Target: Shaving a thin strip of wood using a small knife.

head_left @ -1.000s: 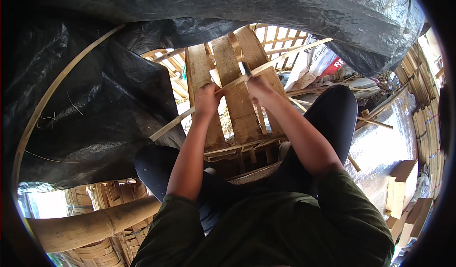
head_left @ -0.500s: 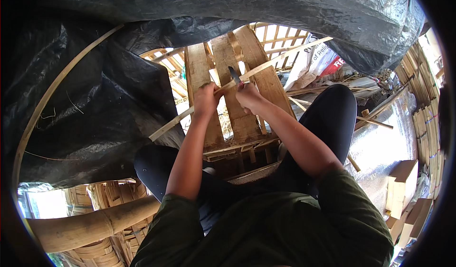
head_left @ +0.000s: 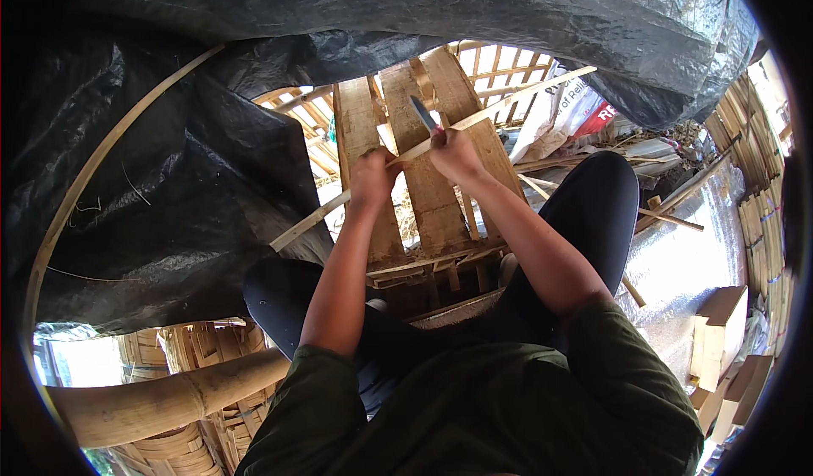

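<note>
A long, pale bamboo strip (head_left: 511,101) slants across the wooden slats (head_left: 436,213) in front of me, its low end at the left and its far end up at the right. My left hand (head_left: 373,177) is closed round the strip near its middle. In my right hand (head_left: 455,154) is a knife (head_left: 423,114), gripped by the handle, its grey blade pointing up and to the left. That hand is just right of the left one, close to the strip. Whether the blade's edge touches the strip, I cannot tell.
Black plastic sheeting (head_left: 152,188) hangs at the left and overhead. A thick bamboo pole (head_left: 169,401) lies at lower left. At the right are a white and red sack (head_left: 569,112), shiny foil sheeting (head_left: 677,260) with loose sticks, and cardboard boxes (head_left: 720,332).
My right hand has shifted slightly up and to the right along the strip, carrying the knife. The left hand keeps its hold in nearly the same place.
</note>
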`<state>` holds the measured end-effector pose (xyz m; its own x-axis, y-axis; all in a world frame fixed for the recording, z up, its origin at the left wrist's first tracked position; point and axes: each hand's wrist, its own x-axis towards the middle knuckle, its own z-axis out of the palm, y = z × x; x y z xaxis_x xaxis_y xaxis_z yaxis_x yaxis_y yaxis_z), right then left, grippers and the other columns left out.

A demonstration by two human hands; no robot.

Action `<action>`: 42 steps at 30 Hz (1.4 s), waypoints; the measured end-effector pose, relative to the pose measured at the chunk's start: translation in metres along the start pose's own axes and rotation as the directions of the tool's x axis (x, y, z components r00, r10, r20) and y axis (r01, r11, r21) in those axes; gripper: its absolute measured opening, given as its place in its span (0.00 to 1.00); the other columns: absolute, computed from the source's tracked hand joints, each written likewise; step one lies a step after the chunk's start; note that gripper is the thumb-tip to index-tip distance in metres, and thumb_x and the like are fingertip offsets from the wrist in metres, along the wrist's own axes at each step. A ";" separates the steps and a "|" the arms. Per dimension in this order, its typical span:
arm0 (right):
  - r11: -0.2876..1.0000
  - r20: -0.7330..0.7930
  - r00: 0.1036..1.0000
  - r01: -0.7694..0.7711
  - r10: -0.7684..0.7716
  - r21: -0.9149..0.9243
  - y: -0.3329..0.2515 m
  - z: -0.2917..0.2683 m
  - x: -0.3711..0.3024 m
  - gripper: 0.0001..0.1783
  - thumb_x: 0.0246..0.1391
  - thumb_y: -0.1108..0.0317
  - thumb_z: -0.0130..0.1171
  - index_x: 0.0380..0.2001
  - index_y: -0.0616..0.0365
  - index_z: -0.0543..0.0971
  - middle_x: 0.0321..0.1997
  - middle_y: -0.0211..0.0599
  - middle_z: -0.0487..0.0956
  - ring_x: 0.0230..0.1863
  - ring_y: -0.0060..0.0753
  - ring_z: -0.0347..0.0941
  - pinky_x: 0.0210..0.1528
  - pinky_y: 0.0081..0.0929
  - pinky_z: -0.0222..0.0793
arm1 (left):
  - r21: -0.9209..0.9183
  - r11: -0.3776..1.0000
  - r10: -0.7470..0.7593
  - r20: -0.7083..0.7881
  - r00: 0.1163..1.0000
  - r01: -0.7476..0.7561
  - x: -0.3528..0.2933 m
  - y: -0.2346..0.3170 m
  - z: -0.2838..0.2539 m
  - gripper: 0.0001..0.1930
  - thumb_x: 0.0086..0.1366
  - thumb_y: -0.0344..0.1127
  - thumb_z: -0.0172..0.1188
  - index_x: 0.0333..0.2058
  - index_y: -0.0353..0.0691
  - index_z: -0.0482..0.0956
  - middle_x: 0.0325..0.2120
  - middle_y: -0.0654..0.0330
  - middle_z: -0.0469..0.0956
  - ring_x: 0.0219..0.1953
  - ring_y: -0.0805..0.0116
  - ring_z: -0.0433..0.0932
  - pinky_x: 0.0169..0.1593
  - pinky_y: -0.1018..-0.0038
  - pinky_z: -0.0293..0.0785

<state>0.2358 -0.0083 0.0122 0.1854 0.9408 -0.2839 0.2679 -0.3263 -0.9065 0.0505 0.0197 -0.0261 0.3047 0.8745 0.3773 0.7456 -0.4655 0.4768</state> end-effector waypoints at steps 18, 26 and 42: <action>0.885 -0.060 0.927 0.331 -0.369 -0.327 0.032 0.021 0.018 0.17 0.49 0.56 0.67 0.28 0.61 0.82 0.22 0.48 0.80 0.25 0.39 0.80 0.29 0.35 0.73 | -0.011 1.000 0.010 0.013 1.000 -0.010 0.002 0.007 0.001 0.14 0.56 0.39 0.72 0.28 0.35 0.80 0.26 0.47 0.81 0.30 0.48 0.82 0.34 0.59 0.75; 0.966 0.097 0.991 0.066 -0.093 0.251 -0.021 -0.072 0.012 0.17 0.48 0.58 0.69 0.31 0.64 0.83 0.18 0.31 0.76 0.14 0.25 0.67 0.18 0.29 0.63 | -0.029 0.998 -0.057 0.038 0.998 0.058 0.003 0.008 0.000 0.17 0.54 0.45 0.73 0.27 0.36 0.80 0.23 0.51 0.81 0.27 0.52 0.81 0.33 0.60 0.75; 0.984 -0.022 0.995 0.094 -0.098 -0.150 -0.044 -0.101 -0.009 0.16 0.54 0.57 0.67 0.36 0.57 0.78 0.18 0.27 0.73 0.16 0.21 0.65 0.17 0.26 0.56 | -0.010 0.993 -0.114 0.088 0.990 0.115 0.002 0.005 0.000 0.14 0.56 0.42 0.72 0.30 0.37 0.81 0.27 0.49 0.81 0.31 0.48 0.81 0.36 0.58 0.75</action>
<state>0.3173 -0.0115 0.0864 0.1786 0.9660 -0.1869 0.4230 -0.2469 -0.8719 0.0549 0.0188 -0.0233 0.2688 0.9305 0.2489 0.7696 -0.3629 0.5255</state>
